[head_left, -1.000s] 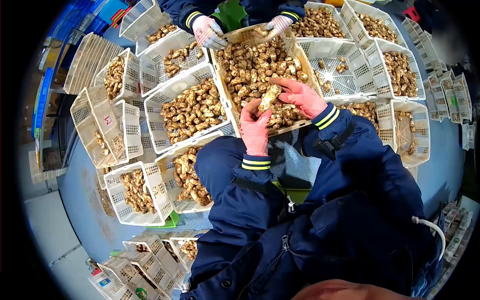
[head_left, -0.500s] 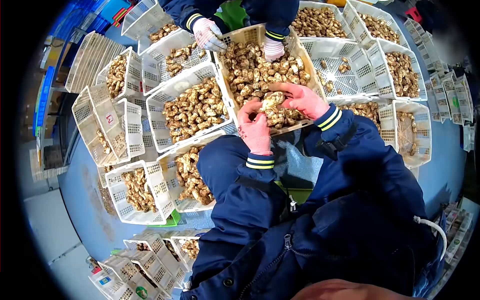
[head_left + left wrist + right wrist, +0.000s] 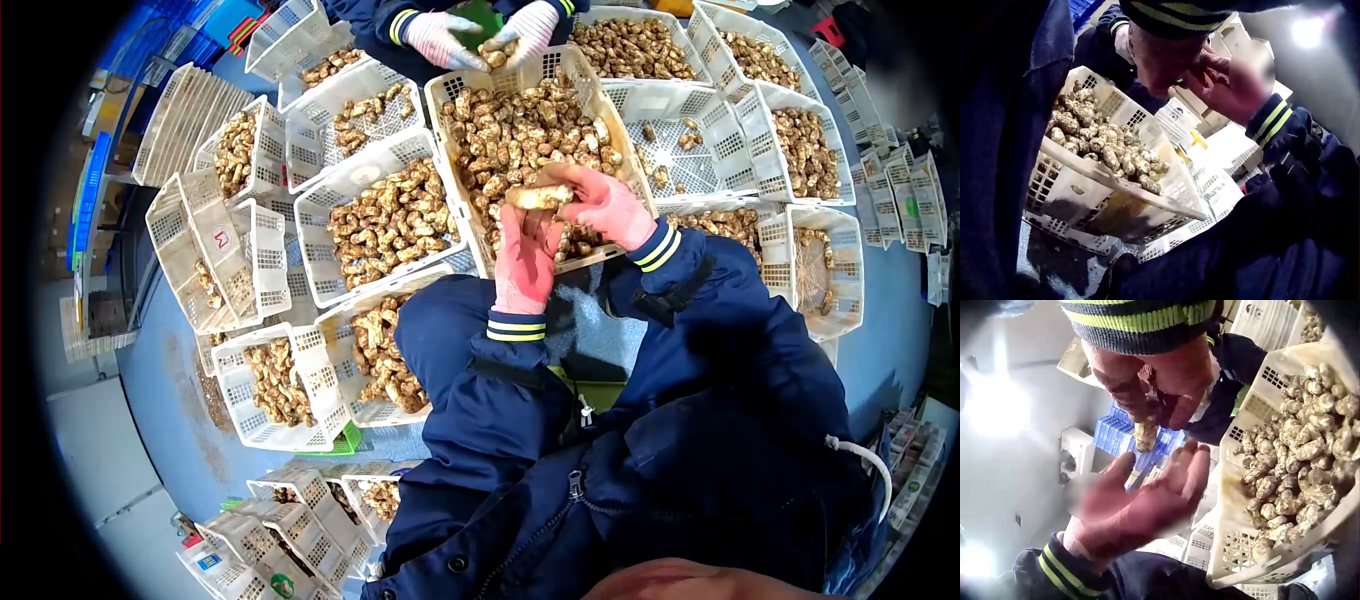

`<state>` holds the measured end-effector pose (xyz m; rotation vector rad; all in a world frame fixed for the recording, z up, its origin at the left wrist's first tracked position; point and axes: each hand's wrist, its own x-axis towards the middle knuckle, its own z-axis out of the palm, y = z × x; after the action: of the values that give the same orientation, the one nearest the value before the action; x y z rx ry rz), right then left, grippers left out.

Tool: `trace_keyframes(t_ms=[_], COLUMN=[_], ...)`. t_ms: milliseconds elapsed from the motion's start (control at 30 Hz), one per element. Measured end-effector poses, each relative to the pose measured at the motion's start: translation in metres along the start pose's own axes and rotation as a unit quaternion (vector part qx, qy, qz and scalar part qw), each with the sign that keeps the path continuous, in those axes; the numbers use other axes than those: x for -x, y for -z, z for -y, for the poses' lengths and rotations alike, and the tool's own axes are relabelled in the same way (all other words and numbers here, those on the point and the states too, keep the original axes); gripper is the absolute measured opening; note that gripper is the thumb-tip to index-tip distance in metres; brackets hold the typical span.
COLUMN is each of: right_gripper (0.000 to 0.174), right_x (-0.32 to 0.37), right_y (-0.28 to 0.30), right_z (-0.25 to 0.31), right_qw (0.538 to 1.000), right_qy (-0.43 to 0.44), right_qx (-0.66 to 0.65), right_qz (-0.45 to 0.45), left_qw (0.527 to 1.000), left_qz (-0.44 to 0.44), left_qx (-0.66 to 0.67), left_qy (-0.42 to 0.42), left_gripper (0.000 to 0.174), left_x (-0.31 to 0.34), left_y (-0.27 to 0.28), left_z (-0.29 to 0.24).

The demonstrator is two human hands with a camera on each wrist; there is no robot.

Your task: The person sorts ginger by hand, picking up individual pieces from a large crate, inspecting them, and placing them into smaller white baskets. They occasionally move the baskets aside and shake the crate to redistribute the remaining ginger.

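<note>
A pale brown mushroom (image 3: 538, 198) lies level over the front of a crate (image 3: 463, 215) heaped with mushrooms. My pink-gloved right hand (image 3: 612, 208) pinches one end of it; the right wrist view shows the mushroom (image 3: 1145, 434) sticking out below those fingers. My left hand (image 3: 527, 262), also pink-gloved, is just under the mushroom's other end. In the right wrist view that left hand (image 3: 1132, 506) is palm up, with fingers spread and extended. Across the crate, another person's striped-gloved hands (image 3: 530, 32) hold a small mushroom (image 3: 495, 55).
White perforated crates of mushrooms surround the central one: a full crate (image 3: 390, 225) on its left, a sparsely filled crate (image 3: 700, 150) on its right. Stacked crates (image 3: 185, 125) stand at far left. Blue floor (image 3: 150, 400) shows around them.
The mushroom between my hands has turned from tilted to level. My left hand's fingers have loosened from it and straightened. The other person's right hand dipped into the crate, then rose with a mushroom.
</note>
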<state>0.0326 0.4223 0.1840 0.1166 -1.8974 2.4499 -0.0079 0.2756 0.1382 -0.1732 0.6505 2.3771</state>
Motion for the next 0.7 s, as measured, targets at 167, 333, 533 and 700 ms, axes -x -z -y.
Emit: trace_keyframes(t_ms=[167, 333, 533, 700], right_gripper=[0.052, 0.038, 0.041, 0.032], right_x=[-0.002, -0.003, -0.01, -0.028], right_y=[-0.005, 0.017, 0.059, 0.102], right_z=[0.0, 0.002, -0.006, -0.029], right_qw=[0.988, 0.981, 0.984, 0.929], right_qy=[0.008, -0.037, -0.1, -0.172], right_qx=[0.139, 0.152, 0.11, 0.314], right_qz=[0.065, -0.116, -0.101, -0.089], left_qw=[0.992, 0.998, 0.997, 0.985], left_qz=[0.06, 0.047, 0.036, -0.121], left_qx=[0.113, 0.03, 0.063, 0.069], left_qy=[-0.003, -0.042, -0.016, 0.106], left_gripper=[0.032, 0.032, 0.031, 0.026], left_x=[-0.001, -0.003, -0.002, -0.004], left_y=[0.001, 0.013, 0.027, 0.045], left_z=[-0.001, 0.001, 0.002, 0.004])
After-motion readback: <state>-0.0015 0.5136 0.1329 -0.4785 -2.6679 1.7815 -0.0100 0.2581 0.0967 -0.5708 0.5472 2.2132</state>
